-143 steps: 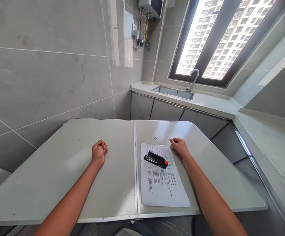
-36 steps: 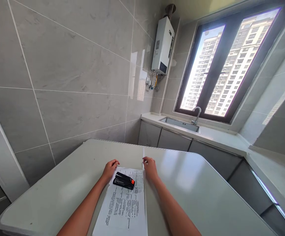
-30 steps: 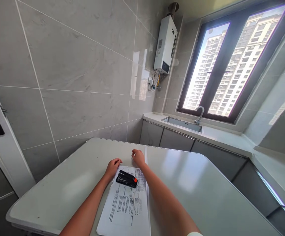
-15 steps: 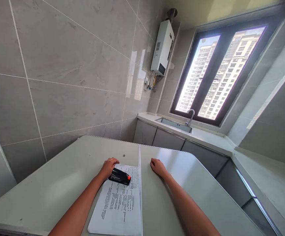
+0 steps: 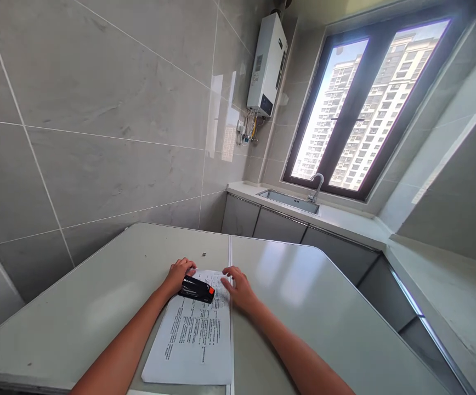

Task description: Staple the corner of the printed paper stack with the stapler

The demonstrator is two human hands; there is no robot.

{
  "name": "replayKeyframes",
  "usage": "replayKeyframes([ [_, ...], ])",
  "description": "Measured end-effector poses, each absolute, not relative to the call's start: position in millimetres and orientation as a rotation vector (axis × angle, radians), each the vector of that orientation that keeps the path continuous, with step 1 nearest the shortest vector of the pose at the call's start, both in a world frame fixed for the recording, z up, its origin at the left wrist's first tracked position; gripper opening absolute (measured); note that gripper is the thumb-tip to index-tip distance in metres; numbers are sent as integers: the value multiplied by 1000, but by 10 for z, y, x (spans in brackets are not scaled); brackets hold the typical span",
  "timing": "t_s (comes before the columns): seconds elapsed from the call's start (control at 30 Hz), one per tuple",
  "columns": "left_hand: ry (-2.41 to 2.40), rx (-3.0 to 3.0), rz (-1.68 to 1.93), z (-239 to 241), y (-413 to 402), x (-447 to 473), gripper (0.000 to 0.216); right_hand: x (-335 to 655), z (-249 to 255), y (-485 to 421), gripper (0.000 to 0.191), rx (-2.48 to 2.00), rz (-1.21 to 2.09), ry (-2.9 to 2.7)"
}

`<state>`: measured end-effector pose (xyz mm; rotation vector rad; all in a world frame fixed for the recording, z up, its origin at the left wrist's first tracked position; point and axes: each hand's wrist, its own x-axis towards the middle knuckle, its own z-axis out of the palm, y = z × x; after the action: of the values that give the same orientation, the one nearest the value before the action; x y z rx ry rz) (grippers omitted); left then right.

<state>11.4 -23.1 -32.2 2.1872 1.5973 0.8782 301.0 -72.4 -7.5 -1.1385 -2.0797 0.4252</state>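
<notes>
A stack of printed sheets (image 5: 192, 356) lies on the table, its long side along the table's seam. On its far part rests a black stapler (image 5: 196, 289) with an orange-red tip. My left hand (image 5: 180, 275) is at the stack's far left corner, fingers curled around the edge, beside the stapler's left end. At the far right corner, my right hand (image 5: 238, 288) has its thumb and fingers apart, close to the paper's edge. Whether the right fingertips touch the paper is hard to see.
The pale table (image 5: 77, 329) has a raised seam (image 5: 230, 249) down its middle. Tiny dark bits (image 5: 204, 254) lie beyond the sheets. Behind stand a counter (image 5: 345, 222) with a sink (image 5: 289, 201) and tap (image 5: 317, 186), and a water heater (image 5: 267, 66) on the wall.
My right hand has moved left from the bare table to the sheets' far right corner, and its curled fingers have opened. The left hand and stapler stay in place on the sheets.
</notes>
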Motion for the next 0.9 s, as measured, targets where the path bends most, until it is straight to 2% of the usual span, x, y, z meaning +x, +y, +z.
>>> replayKeyframes([
  [0.07, 1594, 2188, 890, -293, -257, 116, 18, 2647, -56, -826, 39, -1036, 550, -2153],
  [0.13, 1570, 2161, 939, -265, -280, 112, 21, 2390, -37, -883, 46, -1043, 582, -2223],
  [0.27, 1514, 2114, 1002, -239, -289, 97, 24, 2239, -14, -906, 34, -1122, 537, -2334],
  [0.43, 1541, 2080, 1068, -254, -264, 108, 23, 2500, 77, -964, 23, -1310, 457, -2389],
  [0.6, 1384, 2103, 1095, -194, -350, 206, 24, 2893, 170, -1050, 19, -1280, 492, -2414],
  [0.77, 1104, 2213, 919, -109, -548, 396, 27, 3085, 125, -1090, 16, -1291, 483, -2357],
  [0.9, 1223, 2362, 895, -177, -580, 423, 31, 3089, 123, -1085, 14, -1255, 492, -2357],
])
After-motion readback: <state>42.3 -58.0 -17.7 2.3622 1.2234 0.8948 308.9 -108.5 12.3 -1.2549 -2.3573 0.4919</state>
